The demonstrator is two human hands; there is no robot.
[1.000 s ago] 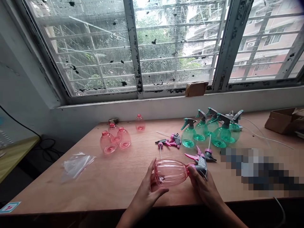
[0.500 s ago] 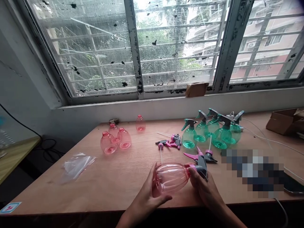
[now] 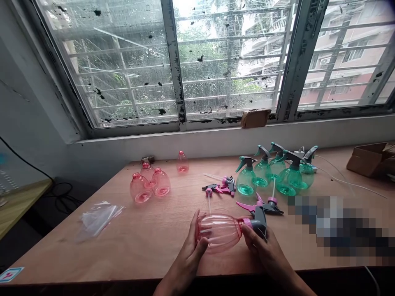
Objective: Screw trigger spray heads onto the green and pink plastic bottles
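A clear pink spray bottle [image 3: 219,231] lies on its side over the wooden table [image 3: 148,238], near the front edge. My left hand [image 3: 191,251] cups its round base, fingers wrapped around it. My right hand [image 3: 262,248] grips the bottle's neck, where a grey and pink trigger head [image 3: 258,225] sits on it. Loose pink and grey trigger heads [image 3: 224,186] lie just beyond, one [image 3: 262,205] right behind the held bottle.
Three empty pink bottles [image 3: 149,184] stand at the left, a smaller one [image 3: 182,162] behind them. Several green bottles with trigger heads [image 3: 274,172] stand at the back right. A clear plastic bag [image 3: 97,220] lies at the left, a cardboard box [image 3: 368,158] at the far right.
My left hand has shifted its hold around the bottle's base and the bottle has turned slightly. My right hand has stayed on the neck and trigger head.
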